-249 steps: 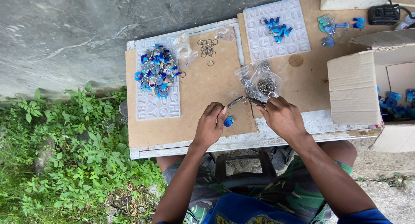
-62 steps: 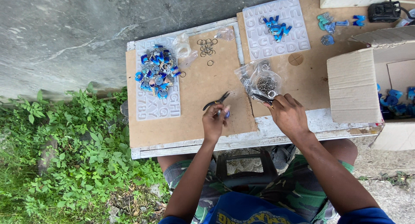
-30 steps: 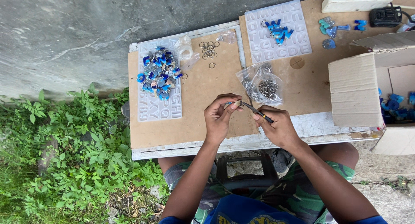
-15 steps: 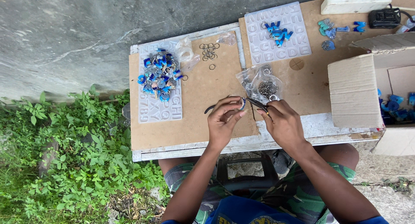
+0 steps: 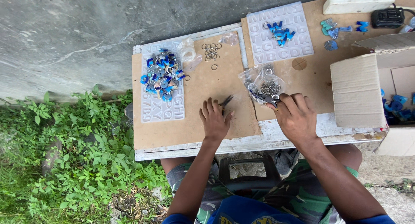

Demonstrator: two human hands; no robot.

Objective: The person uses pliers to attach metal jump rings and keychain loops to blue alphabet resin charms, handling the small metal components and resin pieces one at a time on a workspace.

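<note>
Seemingly both hands are at work on small metal rings with pliers. The right hand [image 5: 296, 116] sits at the middle right of the frame, its grip closed around dark pliers [image 5: 263, 97] whose tips reach into a clear plastic bag of rings [image 5: 264, 82] just above it. The left hand [image 5: 215, 119] lies at the centre, fingers curled over a second pair of pliers [image 5: 225, 101]; only the dark tip pokes out past the fingertips, so that grip looks closed on the tool, though the handles are covered.

As a judgement, picking a single ring goes best if the right pliers nip just one ring at its edge rather than digging into the heap, while the left hand keeps its tool low and steady on the brown board [image 5: 203, 120] so the two tips can meet close together. Squeezing lightly should keep a ring from springing away over the bench [image 5: 276, 135].

A heap of blue letter charms [image 5: 162, 75] rests on a pale letter mould [image 5: 163, 107] at the upper left; loose rings [image 5: 211, 52] lie above centre, and a second mould [image 5: 281, 44] with a few blue pieces sits at the upper right.

Hard to tell: whether the right pliers already hold a ring, since the bag's creases blur the tips. The cardboard box [image 5: 359, 92] at right is cut off by the frame edge, and its contents are mostly hidden.
</note>
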